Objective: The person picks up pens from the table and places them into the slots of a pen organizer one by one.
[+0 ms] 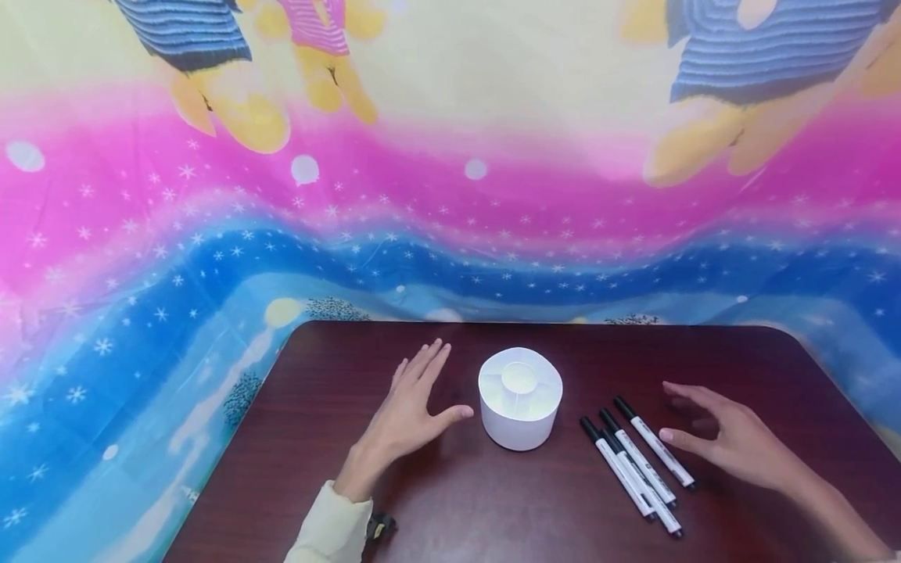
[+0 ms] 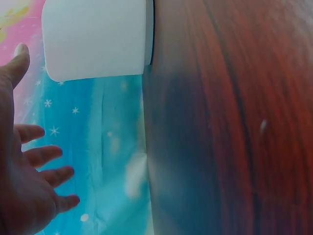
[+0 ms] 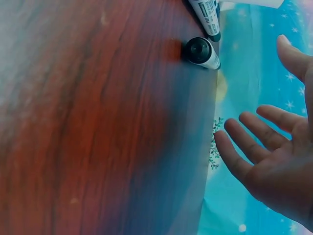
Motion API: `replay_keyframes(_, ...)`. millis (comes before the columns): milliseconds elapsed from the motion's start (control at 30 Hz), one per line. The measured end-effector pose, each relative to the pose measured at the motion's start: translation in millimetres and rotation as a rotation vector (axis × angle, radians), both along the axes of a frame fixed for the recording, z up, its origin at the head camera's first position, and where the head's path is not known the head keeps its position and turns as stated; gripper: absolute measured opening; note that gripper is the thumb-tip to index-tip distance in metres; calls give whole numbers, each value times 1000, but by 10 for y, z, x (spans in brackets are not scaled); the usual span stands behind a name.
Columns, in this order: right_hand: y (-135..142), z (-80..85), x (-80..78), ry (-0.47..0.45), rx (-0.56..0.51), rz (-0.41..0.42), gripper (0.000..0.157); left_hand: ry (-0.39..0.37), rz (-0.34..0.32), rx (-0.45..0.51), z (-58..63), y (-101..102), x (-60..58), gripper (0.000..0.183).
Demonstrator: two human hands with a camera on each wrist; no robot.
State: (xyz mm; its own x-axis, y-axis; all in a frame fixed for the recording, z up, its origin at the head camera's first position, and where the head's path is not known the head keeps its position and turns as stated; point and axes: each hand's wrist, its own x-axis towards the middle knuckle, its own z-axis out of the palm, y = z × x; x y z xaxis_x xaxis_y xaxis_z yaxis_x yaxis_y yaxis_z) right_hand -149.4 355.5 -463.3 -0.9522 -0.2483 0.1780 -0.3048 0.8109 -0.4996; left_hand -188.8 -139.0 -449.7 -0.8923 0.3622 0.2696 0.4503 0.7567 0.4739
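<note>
A round white organizer [image 1: 521, 430] stands upright on the table, with a small ring in its middle and dividers around it. My left hand [image 1: 408, 410] is just left of it, fingers spread and thumb pointing toward its wall; in the left wrist view a gap shows between thumb and organizer [image 2: 98, 39]. Several white markers with black caps lie side by side to the right of the organizer, the rightmost marker [image 1: 655, 442] slightly apart. Beside that one hovers my right hand [image 1: 732, 438], fingers extended and holding nothing. The right wrist view shows a marker's dark end [image 3: 199, 50] away from the fingers.
The dark reddish-brown table [image 1: 436, 524] has rounded far corners. Behind it hangs a colourful patterned cloth [image 1: 422, 195], close to the table's back and left edges. A small dark object [image 1: 381, 527] shows beside the left sleeve [image 1: 331, 524].
</note>
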Motion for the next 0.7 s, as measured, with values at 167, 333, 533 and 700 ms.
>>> replay_keyframes(167,-49,-9,-20,11,-54,16,65,-33,-54,72,-28,43,-12,105)
replay_keyframes(333,-93,-34,-30,12,-110,37,56,-50,-138,143,-52,116,-51,100)
replay_keyframes(533,-98,-70,-52,7,-134,79,53,-58,-184,162,-51,194,-99,98)
replay_keyframes(700,-96,-82,-77,-28,-140,85,49,-71,-185,176,-54,230,-115,96)
